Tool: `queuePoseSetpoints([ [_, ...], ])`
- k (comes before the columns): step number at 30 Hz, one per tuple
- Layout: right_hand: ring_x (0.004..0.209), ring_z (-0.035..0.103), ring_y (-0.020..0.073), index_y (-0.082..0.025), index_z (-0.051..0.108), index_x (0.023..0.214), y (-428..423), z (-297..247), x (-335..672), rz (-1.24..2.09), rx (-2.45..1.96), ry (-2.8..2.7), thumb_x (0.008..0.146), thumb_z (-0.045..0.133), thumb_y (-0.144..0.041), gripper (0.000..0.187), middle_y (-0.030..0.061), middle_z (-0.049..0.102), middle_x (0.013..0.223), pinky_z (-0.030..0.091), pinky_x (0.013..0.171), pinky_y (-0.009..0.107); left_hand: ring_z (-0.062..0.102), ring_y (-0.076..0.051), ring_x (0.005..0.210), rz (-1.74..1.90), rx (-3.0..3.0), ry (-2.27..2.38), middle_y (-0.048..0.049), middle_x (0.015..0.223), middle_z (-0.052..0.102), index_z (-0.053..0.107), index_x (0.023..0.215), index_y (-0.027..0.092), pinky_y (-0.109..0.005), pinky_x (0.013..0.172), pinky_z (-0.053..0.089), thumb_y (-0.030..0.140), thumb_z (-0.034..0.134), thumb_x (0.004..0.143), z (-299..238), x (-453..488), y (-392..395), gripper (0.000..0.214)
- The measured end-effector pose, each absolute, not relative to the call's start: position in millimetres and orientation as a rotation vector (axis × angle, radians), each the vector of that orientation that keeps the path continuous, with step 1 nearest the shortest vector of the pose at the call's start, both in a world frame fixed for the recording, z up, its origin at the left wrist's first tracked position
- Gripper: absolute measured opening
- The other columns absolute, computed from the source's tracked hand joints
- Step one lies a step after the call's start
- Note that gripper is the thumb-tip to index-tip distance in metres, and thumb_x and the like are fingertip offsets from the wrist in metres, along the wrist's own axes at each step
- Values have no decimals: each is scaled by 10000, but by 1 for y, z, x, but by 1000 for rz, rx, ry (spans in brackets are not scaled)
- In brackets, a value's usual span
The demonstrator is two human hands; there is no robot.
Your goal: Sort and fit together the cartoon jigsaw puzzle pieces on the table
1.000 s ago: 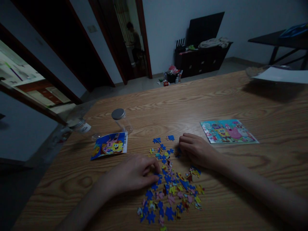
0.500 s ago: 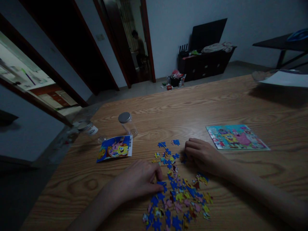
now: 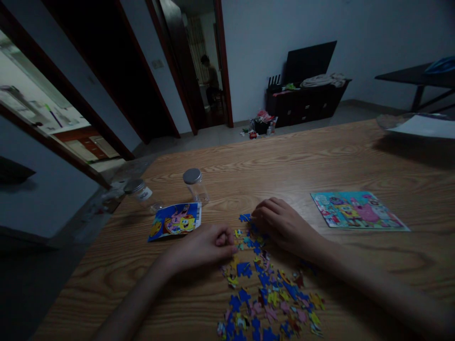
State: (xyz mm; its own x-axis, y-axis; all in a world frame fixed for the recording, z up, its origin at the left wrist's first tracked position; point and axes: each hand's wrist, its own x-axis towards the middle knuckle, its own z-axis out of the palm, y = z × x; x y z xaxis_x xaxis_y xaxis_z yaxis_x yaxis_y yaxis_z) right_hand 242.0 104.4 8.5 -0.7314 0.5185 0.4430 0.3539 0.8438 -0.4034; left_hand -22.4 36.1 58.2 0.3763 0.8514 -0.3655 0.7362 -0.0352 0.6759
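Here's the left hand (image 3: 201,247) curled up, fingertips pinched together (holding a piece? too small to tell) at the edge of the scattered jigsaw pieces (image 3: 265,284) on the wooden counter (image 3: 106,270); the right hand (image 3: 284,225), fingers loosely curved, sits at the pile's top edge, near the SpongeBob picture card (image 3: 359,210).

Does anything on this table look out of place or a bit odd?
Yes: one clear jar lies on its side near the far-left edge of the wooden table, while a similar upright jar stands nearby. It looks knocked over and might roll.
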Motion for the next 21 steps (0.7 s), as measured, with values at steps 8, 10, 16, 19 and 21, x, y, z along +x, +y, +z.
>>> queuePoseSetpoints([
  [8,1116,588,298,-210,639,1241,115,3,225,388,-629,-2498,1016,636,-216,224,137,656,1203,508,960,485,610,-176,718,61,2016,1386,30,813,676,723,1028,257,-276,642,348,278,751,864,65,-8,18,168],
  [10,1115,595,296,-203,648,1223,116,-1,224,398,-631,-2490,1011,653,-209,212,135,664,1193,508,966,487,665,-222,826,38,2074,1419,4,907,728,713,1038,252,-299,695,383,327,795,856,64,-1,10,213],
  [16,1059,608,274,-193,652,1141,118,-6,221,447,-655,-2451,1007,669,-215,137,116,679,1118,527,933,464,715,-305,970,-94,2187,1468,-53,1022,775,713,1079,238,-386,817,451,335,722,954,56,10,2,158],
  [19,1031,604,270,-190,637,1122,117,-7,220,478,-672,-2418,993,668,-189,133,116,672,1089,539,901,446,729,-309,935,-81,2213,1459,-65,977,785,731,1065,227,-383,790,459,353,717,946,58,10,4,173],
  [21,1028,599,272,-192,627,1131,116,-8,220,497,-681,-2396,985,663,-173,152,118,666,1087,540,895,446,731,-277,857,-17,2193,1439,-41,911,782,737,1056,241,-350,738,451,367,724,929,61,6,11,179],
])
